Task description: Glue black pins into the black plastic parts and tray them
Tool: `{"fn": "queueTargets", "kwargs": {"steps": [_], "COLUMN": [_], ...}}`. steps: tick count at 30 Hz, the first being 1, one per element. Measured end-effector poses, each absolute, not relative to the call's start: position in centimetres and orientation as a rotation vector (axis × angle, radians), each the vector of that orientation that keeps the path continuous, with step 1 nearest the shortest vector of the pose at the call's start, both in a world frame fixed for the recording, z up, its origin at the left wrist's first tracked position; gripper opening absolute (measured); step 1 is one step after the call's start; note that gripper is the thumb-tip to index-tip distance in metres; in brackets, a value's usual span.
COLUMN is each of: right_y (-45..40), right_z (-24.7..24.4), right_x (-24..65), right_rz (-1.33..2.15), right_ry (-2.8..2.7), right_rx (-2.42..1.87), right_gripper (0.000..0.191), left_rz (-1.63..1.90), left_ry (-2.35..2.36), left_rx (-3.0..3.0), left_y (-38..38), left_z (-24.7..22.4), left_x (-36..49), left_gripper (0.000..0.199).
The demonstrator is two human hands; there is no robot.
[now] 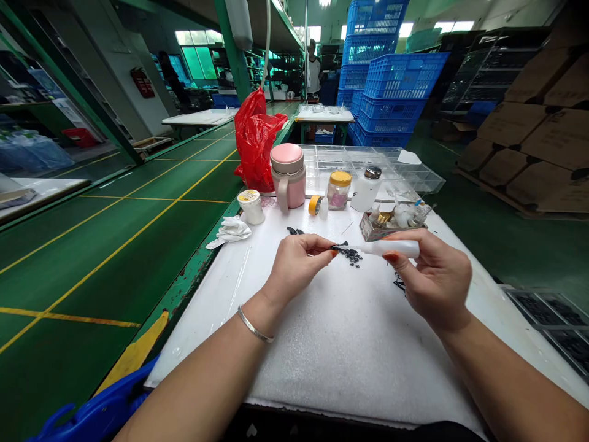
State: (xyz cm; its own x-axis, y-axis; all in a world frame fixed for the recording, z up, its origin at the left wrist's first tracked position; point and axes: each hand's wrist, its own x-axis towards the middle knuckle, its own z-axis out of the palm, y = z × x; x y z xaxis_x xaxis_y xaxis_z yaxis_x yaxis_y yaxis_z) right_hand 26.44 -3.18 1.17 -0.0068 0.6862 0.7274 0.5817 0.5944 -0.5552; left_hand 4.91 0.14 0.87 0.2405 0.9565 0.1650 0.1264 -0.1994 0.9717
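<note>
My left hand (pixel 301 261) pinches a small black part (pixel 341 245) between thumb and fingertips, above the white foam-covered table (pixel 322 344). In my right hand (pixel 435 273) is a white squeeze bottle (pixel 396 248), held level with its thin nozzle pointing left at the black part. Whether the tip touches the part is too small to tell. Just below lie several small black rings (pixel 353 256) in a loose pile. More black pieces (pixel 297 231) rest behind my left hand, and thin black pieces (pixel 399 282) lie partly hidden by my right hand.
Along the back stand a white tub (pixel 251 207), pink mug (pixel 289 178), yellow-lidded jar (pixel 339 190), white bottle (pixel 367 189) and small box of bottles (pixel 375 229). White gloves (pixel 231 231) lie at left. Behind are a red bag (pixel 257 144) and clear divided tray (pixel 386 164).
</note>
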Motion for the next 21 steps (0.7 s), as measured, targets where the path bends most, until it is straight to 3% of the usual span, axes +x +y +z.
{"fn": "queueTargets", "kwargs": {"steps": [21], "right_y": [-3.15], "right_z": [1.09], "right_x": [26.47], "right_rz": [0.100], "right_ry": [-1.674], "right_rx": [-1.073], "right_gripper": [0.012], "left_rz": [1.090], "left_ry": [1.051], "left_rx": [1.547], "left_y": [0.20], "left_z": [0.89], "left_x": [4.93], "left_gripper": [0.015]}}
